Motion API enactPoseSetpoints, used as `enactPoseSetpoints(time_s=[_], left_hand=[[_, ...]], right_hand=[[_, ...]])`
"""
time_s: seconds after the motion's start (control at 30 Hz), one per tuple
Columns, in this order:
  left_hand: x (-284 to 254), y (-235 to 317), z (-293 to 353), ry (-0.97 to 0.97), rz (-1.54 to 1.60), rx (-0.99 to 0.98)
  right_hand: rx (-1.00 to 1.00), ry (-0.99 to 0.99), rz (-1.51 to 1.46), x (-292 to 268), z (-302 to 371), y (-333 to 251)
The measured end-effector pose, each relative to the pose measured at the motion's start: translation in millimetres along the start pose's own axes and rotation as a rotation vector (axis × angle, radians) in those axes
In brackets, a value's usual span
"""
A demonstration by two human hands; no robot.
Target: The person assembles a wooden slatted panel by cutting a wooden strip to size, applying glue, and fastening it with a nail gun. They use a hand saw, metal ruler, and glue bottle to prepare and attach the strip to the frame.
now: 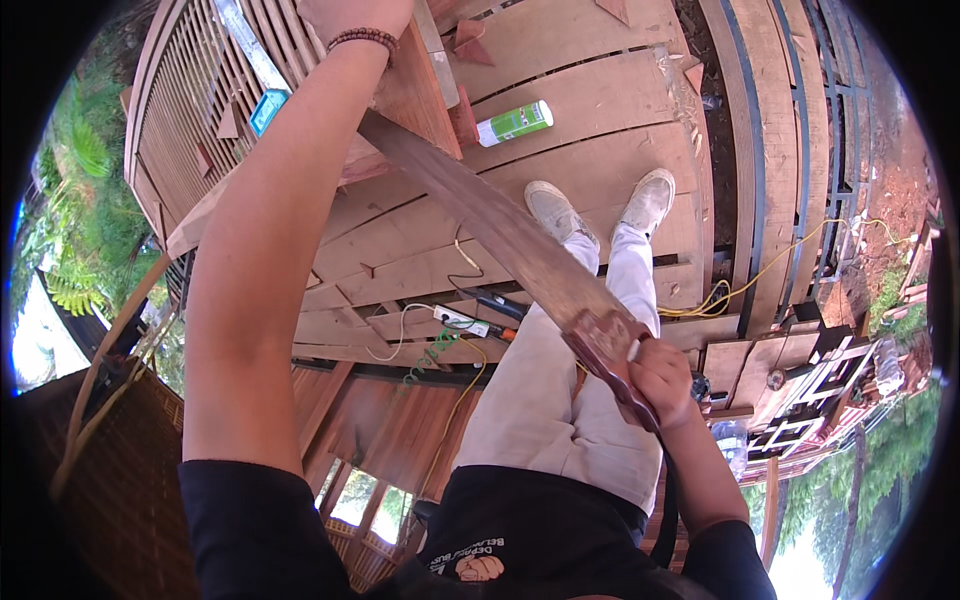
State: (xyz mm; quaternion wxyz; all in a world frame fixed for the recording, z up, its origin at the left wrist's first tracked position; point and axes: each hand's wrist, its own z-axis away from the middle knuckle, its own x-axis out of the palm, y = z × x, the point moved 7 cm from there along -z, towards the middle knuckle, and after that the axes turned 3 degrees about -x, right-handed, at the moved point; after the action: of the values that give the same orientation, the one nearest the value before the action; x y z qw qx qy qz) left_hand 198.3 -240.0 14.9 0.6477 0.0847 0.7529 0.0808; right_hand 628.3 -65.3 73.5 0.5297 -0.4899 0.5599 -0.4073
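My right hand (663, 378) is closed around the brown wooden handle of a handsaw (480, 215). Its long, dull brown blade slants up and left in front of my legs. The blade's far end meets the edge of a reddish-brown wooden board (415, 90). My left arm reaches forward, a beaded bracelet on the wrist. At the top edge, my left hand (355, 12) is over the board, cut off by the picture, so its fingers are hidden. Beside the left forearm, a pale straight strip with a turquoise end piece (269, 110) lies on a slatted wooden piece (190, 75).
A green-and-white bottle (517, 122) lies on the plank deck near my shoes (600, 205). Triangular offcuts (472, 43) are scattered about. Behind my legs lie a white power strip (460, 320) and cords. A yellow cable (735, 292) crosses the gapped beams at right.
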Motion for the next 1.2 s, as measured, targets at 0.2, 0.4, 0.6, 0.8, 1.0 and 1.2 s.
enactPoseSetpoints(time_s=[0.2,0.4,0.6,0.8,1.0,1.2], left_hand=[[9.4,-17.9,3.9,0.063,-0.002,0.057],[8.5,-0.7,1.8,-0.073,0.091,-0.001],[5.4,-16.6,-4.1,0.086,-0.028,0.063],[7.3,-21.5,-4.5,0.053,-0.014,0.081],[6.0,-14.6,-1.2,0.052,0.024,0.094],[4.3,-18.1,-5.3,0.129,-0.018,0.130]], right_hand=[[0.052,0.026,0.019,-14.8,33.0,-16.3],[-0.012,0.069,-0.043,13.9,-20.8,11.2],[0.017,0.026,-0.016,-10.3,18.1,-0.9],[0.034,0.074,0.015,-6.0,22.2,-8.9],[0.016,0.043,-0.027,12.8,5.9,2.0],[0.073,0.078,-0.017,-14.1,49.6,-11.4]])
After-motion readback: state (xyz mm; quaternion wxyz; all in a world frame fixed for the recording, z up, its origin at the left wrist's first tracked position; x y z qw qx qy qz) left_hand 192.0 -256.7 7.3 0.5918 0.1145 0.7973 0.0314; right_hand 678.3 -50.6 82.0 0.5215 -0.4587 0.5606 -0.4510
